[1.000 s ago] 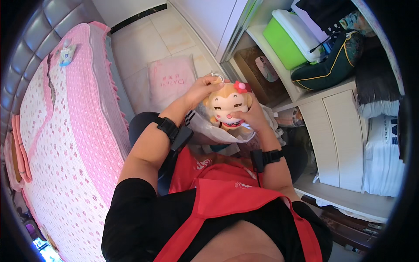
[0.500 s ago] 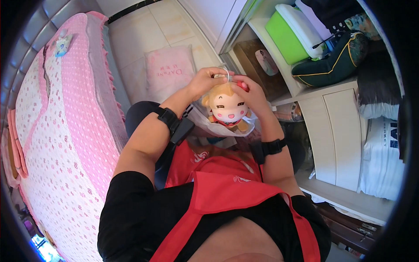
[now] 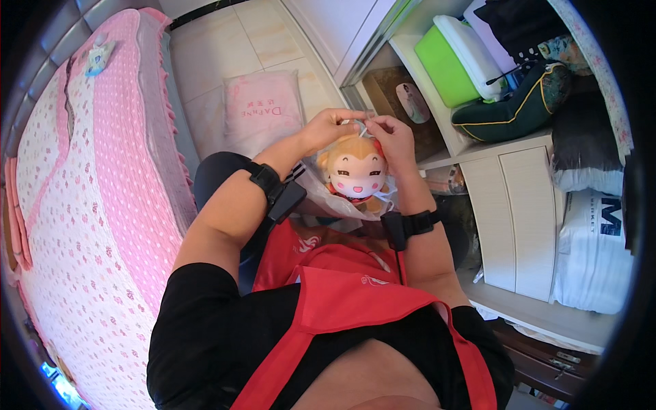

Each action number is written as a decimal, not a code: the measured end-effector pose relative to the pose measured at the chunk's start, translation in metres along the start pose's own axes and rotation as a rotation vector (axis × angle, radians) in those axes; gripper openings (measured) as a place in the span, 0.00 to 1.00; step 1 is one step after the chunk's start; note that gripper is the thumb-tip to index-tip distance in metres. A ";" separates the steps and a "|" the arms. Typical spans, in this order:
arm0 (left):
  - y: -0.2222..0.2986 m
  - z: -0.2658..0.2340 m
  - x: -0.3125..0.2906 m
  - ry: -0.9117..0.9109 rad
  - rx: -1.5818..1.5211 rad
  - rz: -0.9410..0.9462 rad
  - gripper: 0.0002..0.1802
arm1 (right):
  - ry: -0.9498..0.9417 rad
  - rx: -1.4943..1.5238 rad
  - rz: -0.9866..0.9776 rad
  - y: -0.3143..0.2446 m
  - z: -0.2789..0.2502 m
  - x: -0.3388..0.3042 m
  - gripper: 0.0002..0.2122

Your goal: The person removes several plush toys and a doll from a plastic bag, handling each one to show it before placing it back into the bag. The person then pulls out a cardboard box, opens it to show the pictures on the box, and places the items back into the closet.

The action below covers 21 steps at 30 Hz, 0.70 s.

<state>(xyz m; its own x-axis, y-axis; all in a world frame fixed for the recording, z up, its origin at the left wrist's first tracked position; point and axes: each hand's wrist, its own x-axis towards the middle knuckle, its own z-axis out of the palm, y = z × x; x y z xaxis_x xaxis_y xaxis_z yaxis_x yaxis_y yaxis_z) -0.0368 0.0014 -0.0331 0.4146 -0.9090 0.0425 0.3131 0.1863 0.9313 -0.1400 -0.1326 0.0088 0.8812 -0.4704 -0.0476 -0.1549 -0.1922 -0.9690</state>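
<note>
A plush monkey doll (image 3: 357, 174) with an orange-brown hood and pink cheeks faces up in front of me, above my lap. A thin white cord (image 3: 362, 130) rises from the top of its head. Pinched fingers of my left hand (image 3: 333, 128) hold this cord from the left. On the other side, my right hand (image 3: 395, 139) has thumb and forefinger closed at the cord's upper end, beside a small red part of the doll. A crumpled translucent plastic bag (image 3: 335, 203) lies around and beneath the doll.
To the left stands a bed with a pink and white cover (image 3: 116, 205). A pink packaged bundle (image 3: 262, 102) lies on the tiled floor ahead. On the right, an open cabinet holds a green box with a white lid (image 3: 447, 61), a dark green cushion (image 3: 509, 113) and drawers (image 3: 509, 219).
My right hand has shifted from the doll's side up to the cord, its fingers now pinched there. The doll's head has dropped slightly, and the loop no longer stands out as clearly.
</note>
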 end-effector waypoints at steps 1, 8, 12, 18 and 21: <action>0.001 0.001 0.000 -0.002 -0.001 0.002 0.19 | 0.020 0.017 -0.005 -0.002 0.001 -0.001 0.06; 0.008 0.007 -0.004 0.021 0.036 -0.006 0.19 | 0.098 0.146 0.001 0.000 0.004 -0.002 0.04; 0.009 0.006 -0.004 0.033 0.091 -0.022 0.17 | 0.134 0.161 -0.066 0.006 0.008 -0.003 0.04; 0.006 0.004 -0.002 0.118 -0.004 -0.061 0.12 | 0.144 -0.034 -0.206 0.016 0.006 -0.001 0.04; 0.010 0.002 -0.003 0.179 0.088 -0.095 0.09 | 0.129 -0.099 -0.212 0.015 0.008 -0.003 0.04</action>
<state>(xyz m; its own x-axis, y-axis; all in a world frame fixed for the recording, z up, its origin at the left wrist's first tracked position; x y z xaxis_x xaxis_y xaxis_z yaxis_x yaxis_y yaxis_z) -0.0364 0.0058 -0.0233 0.5346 -0.8386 -0.1045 0.2851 0.0625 0.9565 -0.1413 -0.1273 -0.0077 0.8354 -0.5154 0.1910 -0.0220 -0.3786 -0.9253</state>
